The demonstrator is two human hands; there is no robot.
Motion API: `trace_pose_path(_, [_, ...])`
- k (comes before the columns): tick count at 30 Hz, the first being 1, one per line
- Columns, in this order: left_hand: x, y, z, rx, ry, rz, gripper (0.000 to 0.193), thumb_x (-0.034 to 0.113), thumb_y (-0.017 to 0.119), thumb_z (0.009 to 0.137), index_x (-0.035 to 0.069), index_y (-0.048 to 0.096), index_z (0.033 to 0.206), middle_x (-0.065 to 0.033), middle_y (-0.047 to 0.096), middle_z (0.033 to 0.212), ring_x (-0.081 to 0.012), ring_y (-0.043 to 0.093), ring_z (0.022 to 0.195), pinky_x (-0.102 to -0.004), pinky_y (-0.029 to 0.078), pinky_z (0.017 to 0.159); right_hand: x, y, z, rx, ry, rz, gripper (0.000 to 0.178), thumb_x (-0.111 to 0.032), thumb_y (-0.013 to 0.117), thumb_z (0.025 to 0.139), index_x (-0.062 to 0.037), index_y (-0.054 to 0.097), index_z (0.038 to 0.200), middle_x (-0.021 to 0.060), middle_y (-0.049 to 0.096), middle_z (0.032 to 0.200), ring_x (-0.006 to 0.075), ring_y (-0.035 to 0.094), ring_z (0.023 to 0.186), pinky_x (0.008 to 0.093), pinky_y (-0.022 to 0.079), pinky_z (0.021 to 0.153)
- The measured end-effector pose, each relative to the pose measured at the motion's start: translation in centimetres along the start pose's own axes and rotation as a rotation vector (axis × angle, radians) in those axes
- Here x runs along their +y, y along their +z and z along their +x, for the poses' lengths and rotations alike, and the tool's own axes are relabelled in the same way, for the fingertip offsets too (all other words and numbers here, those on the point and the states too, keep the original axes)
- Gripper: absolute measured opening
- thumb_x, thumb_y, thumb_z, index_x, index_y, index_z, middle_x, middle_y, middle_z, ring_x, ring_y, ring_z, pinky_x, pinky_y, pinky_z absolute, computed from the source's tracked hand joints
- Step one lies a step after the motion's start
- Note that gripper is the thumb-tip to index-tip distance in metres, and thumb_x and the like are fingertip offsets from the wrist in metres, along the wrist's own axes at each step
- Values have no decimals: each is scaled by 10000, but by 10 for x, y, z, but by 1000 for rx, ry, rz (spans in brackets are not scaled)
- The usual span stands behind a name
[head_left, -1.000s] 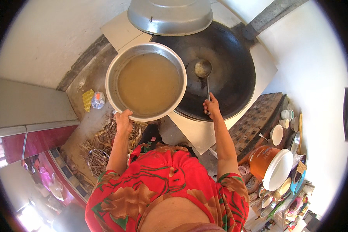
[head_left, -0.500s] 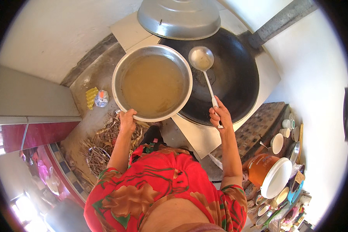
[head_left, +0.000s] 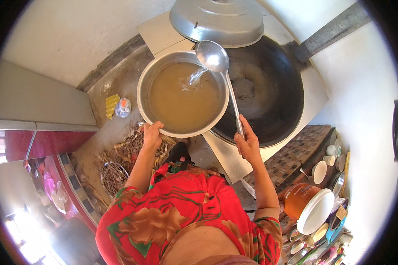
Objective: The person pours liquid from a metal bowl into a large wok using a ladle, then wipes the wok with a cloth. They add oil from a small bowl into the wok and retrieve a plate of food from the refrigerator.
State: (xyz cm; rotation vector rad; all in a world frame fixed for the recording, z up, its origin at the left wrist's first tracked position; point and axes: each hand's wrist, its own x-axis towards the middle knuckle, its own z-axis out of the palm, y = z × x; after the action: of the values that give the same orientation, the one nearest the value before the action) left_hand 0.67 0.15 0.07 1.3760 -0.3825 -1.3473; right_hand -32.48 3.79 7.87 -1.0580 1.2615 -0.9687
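Note:
My left hand (head_left: 152, 134) grips the near rim of a wide metal basin (head_left: 142, 104), which holds cloudy brownish water. Closed round the handle of a metal ladle (head_left: 213, 56), my right hand (head_left: 248, 140) keeps the bowl tipped over the basin's right side. Clear water (head_left: 196, 76) runs from the ladle into the basin. Right of the basin lies a large black wok (head_left: 274, 88) set into the stove, with a small dark wet patch at its bottom. The basin's right edge overlaps the wok's left side.
A big domed metal lid (head_left: 216, 26) leans behind the wok. Dry stalks (head_left: 115, 165) lie on the floor at left, with a yellow sponge-like piece (head_left: 112, 106) beyond. At right stand an orange bucket (head_left: 296, 198) with a white lid and several bowls on a tiled ledge (head_left: 292, 152).
The ladle has moved from above the wok leftward over the basin and turned over, and water now pours from it. My left hand still holds the basin.

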Motion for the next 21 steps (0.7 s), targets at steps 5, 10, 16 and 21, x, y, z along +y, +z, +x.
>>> trace_pose_path(5, [-4,-8,3,-17,-28,2,266,-43,528,663,-71,525,927,-99,576,825,-218,597,675,-348,529,548,20,-19,22,246,-61,-253,615,-37,483,836,-175,296,1405,24,500,654,87,465,532,238,413,487])
trace_pose_path(10, [4,5,-6,3,0,-63,225,-60,534,662,-44,533,886,-73,575,778,-196,589,662,-323,504,546,60,-71,49,385,175,-423,599,-42,479,827,-139,302,1391,105,560,673,160,514,483,313,461,477])
trace_pose_path(16, [1,-1,-2,15,-23,-24,223,-65,529,666,-44,535,888,-77,584,786,-201,600,654,-326,517,538,115,-104,67,542,316,-571,577,-40,456,837,-141,310,1386,90,546,637,142,484,448,295,420,380])
trace_pose_path(21, [-2,-3,3,15,1,-2,258,-33,512,676,-25,531,933,-69,583,771,-203,596,571,-321,510,416,124,-88,75,473,426,-134,615,-30,451,871,-168,216,1423,29,486,641,101,420,454,255,354,360])
